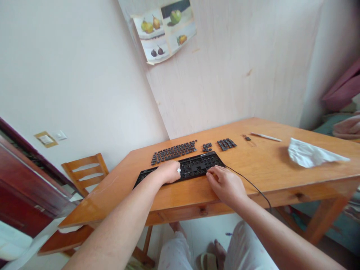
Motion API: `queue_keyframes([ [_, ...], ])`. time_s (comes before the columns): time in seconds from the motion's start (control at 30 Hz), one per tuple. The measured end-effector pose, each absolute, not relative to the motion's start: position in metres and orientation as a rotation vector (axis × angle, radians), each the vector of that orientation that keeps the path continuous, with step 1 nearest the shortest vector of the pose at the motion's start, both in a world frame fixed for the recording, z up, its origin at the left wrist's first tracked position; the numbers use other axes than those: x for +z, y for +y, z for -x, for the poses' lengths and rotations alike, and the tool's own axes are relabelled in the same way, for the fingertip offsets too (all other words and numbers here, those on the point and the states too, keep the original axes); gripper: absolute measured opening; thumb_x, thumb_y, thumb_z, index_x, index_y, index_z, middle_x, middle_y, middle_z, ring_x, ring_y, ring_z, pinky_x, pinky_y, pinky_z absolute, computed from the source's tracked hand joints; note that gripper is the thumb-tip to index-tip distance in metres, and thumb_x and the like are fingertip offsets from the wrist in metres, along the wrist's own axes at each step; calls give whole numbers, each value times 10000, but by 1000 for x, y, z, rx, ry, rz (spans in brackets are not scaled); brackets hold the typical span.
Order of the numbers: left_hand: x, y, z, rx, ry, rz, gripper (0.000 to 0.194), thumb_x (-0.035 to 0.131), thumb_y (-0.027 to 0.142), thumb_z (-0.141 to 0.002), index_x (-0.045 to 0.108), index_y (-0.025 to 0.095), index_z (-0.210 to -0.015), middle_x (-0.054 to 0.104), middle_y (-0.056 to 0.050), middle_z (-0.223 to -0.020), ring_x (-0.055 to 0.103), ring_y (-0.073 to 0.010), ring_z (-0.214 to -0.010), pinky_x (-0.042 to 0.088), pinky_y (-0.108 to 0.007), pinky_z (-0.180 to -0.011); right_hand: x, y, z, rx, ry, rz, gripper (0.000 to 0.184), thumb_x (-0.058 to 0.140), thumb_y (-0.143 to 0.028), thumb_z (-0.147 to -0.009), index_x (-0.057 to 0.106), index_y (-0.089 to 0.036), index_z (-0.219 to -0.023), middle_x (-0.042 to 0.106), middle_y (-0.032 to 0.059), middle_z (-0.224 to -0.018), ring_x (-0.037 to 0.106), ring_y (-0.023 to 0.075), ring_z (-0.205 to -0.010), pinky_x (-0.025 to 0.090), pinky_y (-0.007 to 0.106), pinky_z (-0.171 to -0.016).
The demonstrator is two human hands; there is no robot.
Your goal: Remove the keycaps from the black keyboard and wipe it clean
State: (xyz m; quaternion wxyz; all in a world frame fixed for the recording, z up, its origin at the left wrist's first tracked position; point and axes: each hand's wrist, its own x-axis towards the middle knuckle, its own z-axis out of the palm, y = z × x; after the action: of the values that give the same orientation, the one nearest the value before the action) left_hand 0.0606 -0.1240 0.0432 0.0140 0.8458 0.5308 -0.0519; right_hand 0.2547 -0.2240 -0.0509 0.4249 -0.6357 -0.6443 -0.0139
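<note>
A black keyboard base (197,165) with its keycaps off lies near the front edge of the wooden table. Over its left half is my left hand (169,171), closed, with a small white wad of tissue (179,171) showing at the fingers. My right hand (225,183) is at the base's right front corner, its bent fingers gripping the edge. Behind the base, the loose black keycaps lie in groups: a large letter block (174,152), a small cluster (207,146) and a number pad block (226,144).
A black cable (253,184) runs from the base over the table's front edge. Farther right lie a small dark object (247,138), a white pen (266,137) and a crumpled white tissue (309,153). A wooden chair (86,172) stands left of the table (112,195).
</note>
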Motion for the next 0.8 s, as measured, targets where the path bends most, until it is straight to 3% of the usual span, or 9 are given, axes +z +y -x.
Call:
queue_keyframes([
  [0.47,40,-129,-81,-108,1512,-2788,185,568,199,-677,669,198,-832,704,-67,-849,622,-187,-686,388,-248,-569,-49,-225,-253,-39,-1607,1579,224,458,-313,-899,663,-233,-858,684,33,-863,629,177,-871,412,256,-742],
  [0.8,31,-138,-83,-119,1497,-2983,194,506,154,-732,643,199,-863,690,-108,-902,649,-258,-844,456,-320,-696,-50,-226,-254,-39,-1612,1588,227,455,-316,-904,662,-235,-861,675,31,-846,628,174,-859,404,260,-742],
])
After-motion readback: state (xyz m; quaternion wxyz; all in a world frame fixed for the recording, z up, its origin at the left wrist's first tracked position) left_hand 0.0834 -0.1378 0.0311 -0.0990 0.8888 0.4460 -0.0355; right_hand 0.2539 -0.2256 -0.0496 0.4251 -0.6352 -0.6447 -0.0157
